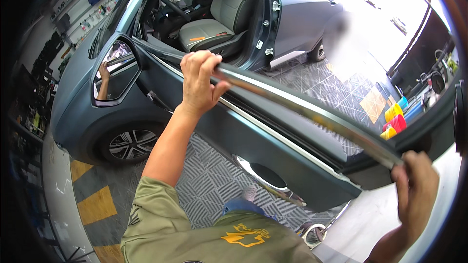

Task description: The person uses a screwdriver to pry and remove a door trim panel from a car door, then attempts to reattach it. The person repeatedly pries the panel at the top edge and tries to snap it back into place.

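My left hand (199,79) and my right hand (417,185) hold a long, shiny metal trim strip (312,110) by its two ends. The strip slants from upper left down to the right, above the top edge of an open blue-grey car door (219,139). My left fingers curl over its far end, close to the side mirror (117,70). At its near end, my right fingers are wrapped round it, slightly blurred. Along the door's window line runs a bright strip (273,136), apart from the one in my hands. The chrome door handle (265,178) sits below.
Beyond the door is a grey front seat (207,27) with an orange-handled tool (197,38) on it. Yellow and red buckets (396,121) stand at the right. Shelves with bottles (92,18) line the far left wall. The floor has patterned tiles (195,180).
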The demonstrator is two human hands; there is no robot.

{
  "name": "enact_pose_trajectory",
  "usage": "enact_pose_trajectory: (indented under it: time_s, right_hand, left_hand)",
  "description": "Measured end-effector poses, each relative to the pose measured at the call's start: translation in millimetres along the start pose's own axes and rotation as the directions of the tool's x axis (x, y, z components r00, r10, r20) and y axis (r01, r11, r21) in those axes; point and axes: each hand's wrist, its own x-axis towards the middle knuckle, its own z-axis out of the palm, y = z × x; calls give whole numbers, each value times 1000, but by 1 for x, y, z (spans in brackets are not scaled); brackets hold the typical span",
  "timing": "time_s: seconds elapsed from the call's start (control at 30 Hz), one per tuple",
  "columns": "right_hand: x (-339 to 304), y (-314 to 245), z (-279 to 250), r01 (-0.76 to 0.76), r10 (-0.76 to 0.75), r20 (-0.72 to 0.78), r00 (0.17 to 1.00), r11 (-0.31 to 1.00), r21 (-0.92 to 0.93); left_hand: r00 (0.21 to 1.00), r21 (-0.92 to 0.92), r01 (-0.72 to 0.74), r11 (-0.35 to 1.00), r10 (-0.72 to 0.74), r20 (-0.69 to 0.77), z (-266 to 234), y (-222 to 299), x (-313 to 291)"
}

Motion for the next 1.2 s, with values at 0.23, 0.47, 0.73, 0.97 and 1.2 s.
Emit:
enact_pose_trajectory:
  time_s: [0.23,0.47,0.73,0.97,1.2]
  right_hand:
    - [-47,-7,60,2,3,345,939,1000,-13]
    - [-38,6,38,111,-109,21,994,982,-150]
    - [24,31,-5,271,-293,-213,932,954,-127]
    - [40,43,-1,286,-274,-209,939,958,28]
    - [-17,35,37,340,-338,-88,937,941,4]
  left_hand:
    - [963,-31,90,995,-79,257,-15,15,-62]
    - [979,-15,123,992,-118,167,-20,12,-34]
    - [978,90,196,976,-201,55,9,7,20]
    - [955,148,277,950,-289,68,0,8,28]
    - [774,-156,632,759,-629,74,-17,21,-47]
